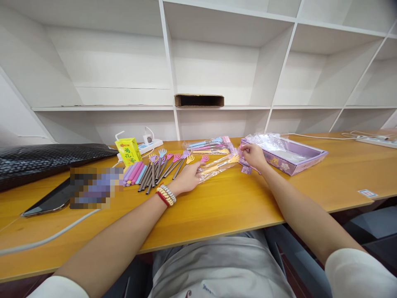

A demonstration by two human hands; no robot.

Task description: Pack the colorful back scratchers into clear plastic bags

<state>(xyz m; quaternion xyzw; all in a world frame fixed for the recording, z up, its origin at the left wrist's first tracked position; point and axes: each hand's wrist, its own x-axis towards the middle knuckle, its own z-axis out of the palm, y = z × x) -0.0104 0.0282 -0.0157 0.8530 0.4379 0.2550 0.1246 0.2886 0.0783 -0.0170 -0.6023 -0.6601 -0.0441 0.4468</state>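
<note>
Wooden desk [235, 209], white cubbies [217, 62] behind. Left hand [187, 179] grips one end of a clear sleeve [221, 169], a yellow scratcher [214, 168] inside, lying between both hands. Right hand [253, 155] has fingers bunched at the sleeve's other end; can't tell exact grip. Risks: film could tear if the scratcher snags under pull; metal rods [153, 174] beside the left hand could roll if bumped.

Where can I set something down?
Bare table lies between the forearms, bordered by the near edge, and right of the purple box, short of the right-hand power strip. Crowded: left of the left hand, with scratchers, coloured rods and yellow carton; behind the held packet, other packets.
</note>
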